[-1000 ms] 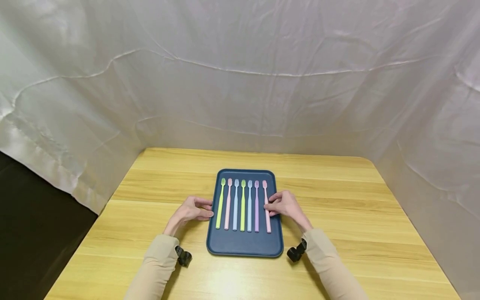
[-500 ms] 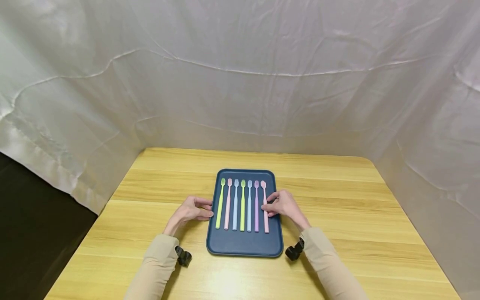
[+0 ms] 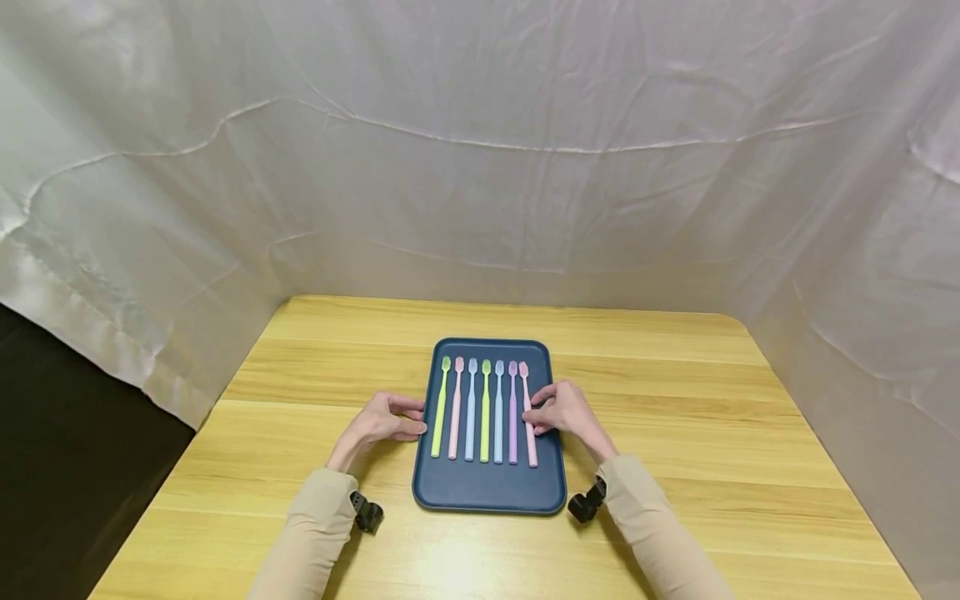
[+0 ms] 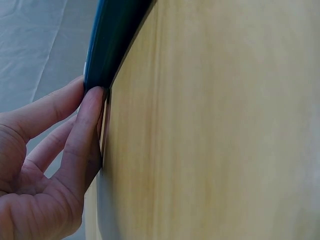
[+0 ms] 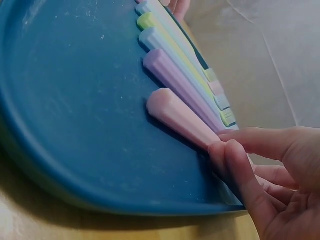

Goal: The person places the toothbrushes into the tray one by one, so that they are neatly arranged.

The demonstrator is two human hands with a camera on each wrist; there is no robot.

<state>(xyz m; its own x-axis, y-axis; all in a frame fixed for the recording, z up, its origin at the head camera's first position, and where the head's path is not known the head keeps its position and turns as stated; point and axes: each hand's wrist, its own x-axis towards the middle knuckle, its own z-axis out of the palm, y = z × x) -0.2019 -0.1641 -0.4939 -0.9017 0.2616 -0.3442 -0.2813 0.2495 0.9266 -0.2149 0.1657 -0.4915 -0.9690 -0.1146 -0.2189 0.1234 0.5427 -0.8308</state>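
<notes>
A dark blue tray [image 3: 487, 490] lies on the table with several toothbrushes side by side on it, bristle heads toward the back. My left hand [image 3: 386, 418] pinches the tray's left rim; in the left wrist view its thumb and fingertips [image 4: 92, 100] meet at the edge. My right hand [image 3: 564, 411] holds the handle of the rightmost pink toothbrush [image 3: 531, 450] between thumb and fingers. That brush slants slightly, its head close to the purple toothbrush [image 3: 513, 425]. In the right wrist view, the pink handle's end [image 5: 165, 105] lies low over the tray floor.
To the left of the purple brush, blue [image 3: 498, 425], green [image 3: 486, 421] and pink [image 3: 455, 421] toothbrushes lie in the row. The wooden table [image 3: 675, 400] extends around the tray. Pale curtains [image 3: 480, 167] hang behind and at the sides.
My right hand has shifted a little left with the rightmost pink toothbrush, bringing its head nearer to the purple one. The left hand and the tray have stayed in place.
</notes>
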